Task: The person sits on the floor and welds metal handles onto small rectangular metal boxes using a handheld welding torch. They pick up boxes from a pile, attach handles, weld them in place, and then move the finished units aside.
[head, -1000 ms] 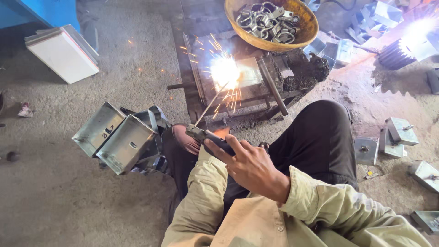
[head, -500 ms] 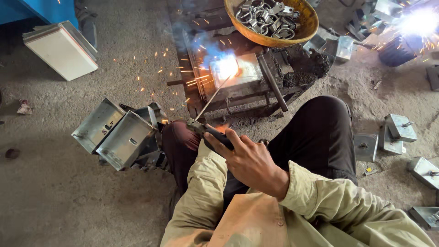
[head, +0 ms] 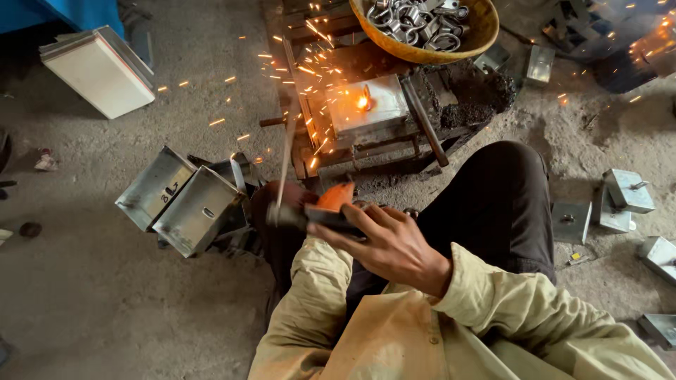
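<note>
Right hand (head: 394,246): clenched around the electrode holder (head: 317,214).
Left hand: hidden; state cannot be told.
Risk: burns are likely from sparks off the glowing box (head: 366,105).

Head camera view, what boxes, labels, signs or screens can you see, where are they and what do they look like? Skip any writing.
White box: top left on the floor, flat, rectangular, cream face with grey edges.
Metal boxes: left of the knee, open grey sheet-steel shells; one bears a small dark handwritten mark.
Small metal boxes: right on the floor, grey, closed.
No signs or screens.
</note>
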